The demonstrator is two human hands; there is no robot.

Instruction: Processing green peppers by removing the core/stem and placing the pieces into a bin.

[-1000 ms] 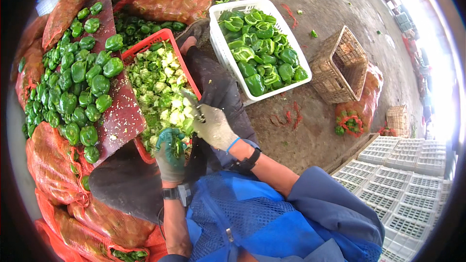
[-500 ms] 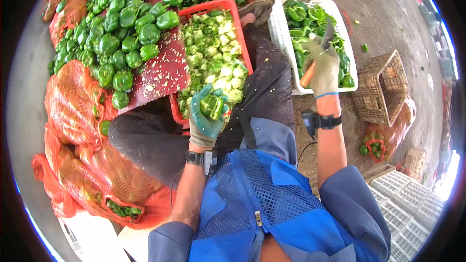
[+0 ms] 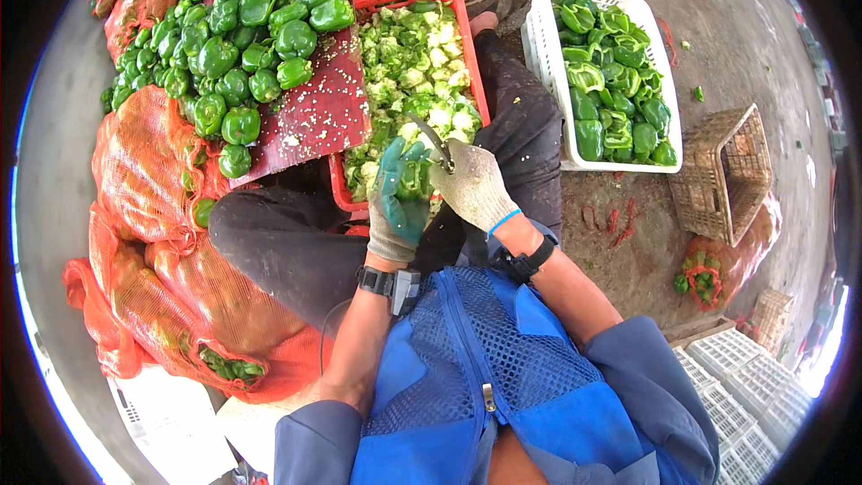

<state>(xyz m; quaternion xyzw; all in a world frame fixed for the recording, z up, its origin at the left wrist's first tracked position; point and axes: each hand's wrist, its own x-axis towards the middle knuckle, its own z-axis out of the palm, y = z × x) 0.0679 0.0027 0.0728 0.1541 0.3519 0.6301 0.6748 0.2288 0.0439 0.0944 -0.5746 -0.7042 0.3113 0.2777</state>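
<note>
My left hand (image 3: 399, 202), in a green-coated glove, cups a green bell pepper (image 3: 414, 181) over the near end of a red crate (image 3: 479, 88). My right hand (image 3: 473, 184), in a pale knit glove, is closed round a knife; its curved blade (image 3: 431, 135) points up and left, beside the pepper's top. The right fingers reach close to the pepper, and whether they touch it is hard to tell. Pale green pepper cores (image 3: 422, 58) fill the red crate beneath my hands. The knife's handle is hidden in the right glove.
Whole bell peppers (image 3: 238, 49) are heaped at the left on a seed-strewn red board (image 3: 314, 117). Orange mesh sacks (image 3: 144, 171) lie along the left side. A white crate (image 3: 669, 117) of cut peppers stands at the right, with a brown basket (image 3: 709, 184) beyond it.
My right hand has swung left with the knife, from over the white crate to the pepper in my left hand. The view has shifted slightly.
</note>
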